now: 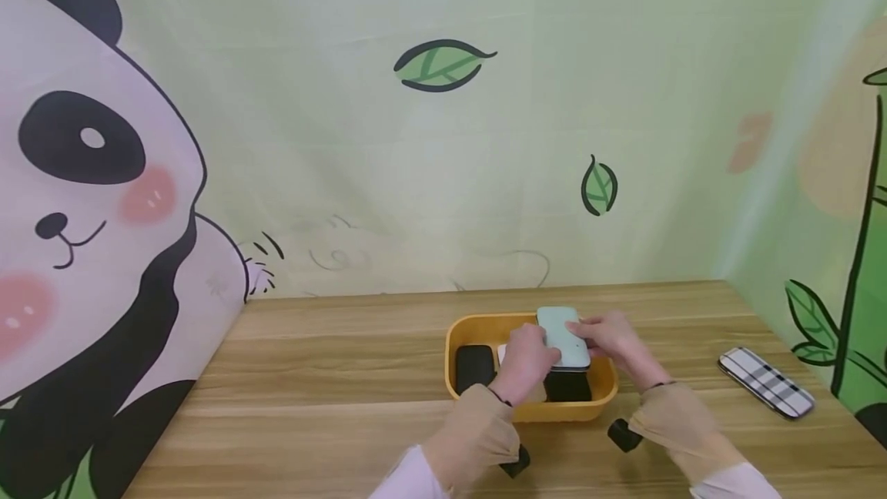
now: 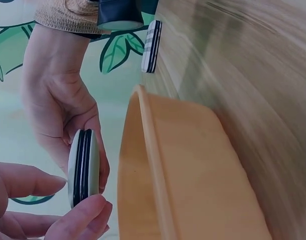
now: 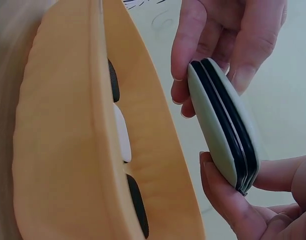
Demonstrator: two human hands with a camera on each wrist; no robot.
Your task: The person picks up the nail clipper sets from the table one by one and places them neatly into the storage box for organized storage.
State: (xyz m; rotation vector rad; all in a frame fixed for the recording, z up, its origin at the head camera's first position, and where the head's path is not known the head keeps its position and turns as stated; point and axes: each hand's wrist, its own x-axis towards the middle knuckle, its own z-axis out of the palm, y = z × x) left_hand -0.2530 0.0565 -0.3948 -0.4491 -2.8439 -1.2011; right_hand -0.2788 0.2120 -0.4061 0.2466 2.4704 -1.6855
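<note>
A pale mint flat case [image 1: 563, 333] with rounded corners and a black zipper edge is held above the orange basket [image 1: 561, 412]. My left hand [image 1: 527, 364] pinches its near left end, the thumb on one face and fingers on the other. At its right side my right hand [image 1: 615, 337] grips it, thumb on the upper face and fingers beneath. In the right wrist view, the zipper side of the mint case [image 3: 220, 115] looks closed. Inside the basket lie a black item [image 1: 474, 366], a white item [image 3: 122, 132] and another black item [image 1: 568, 387].
A black-and-white plaid case [image 1: 765, 382] lies on the wooden table [image 1: 333, 360] to the right of the basket. Behind the table hangs a green cloth backdrop [image 1: 312, 137] printed with a panda and leaves.
</note>
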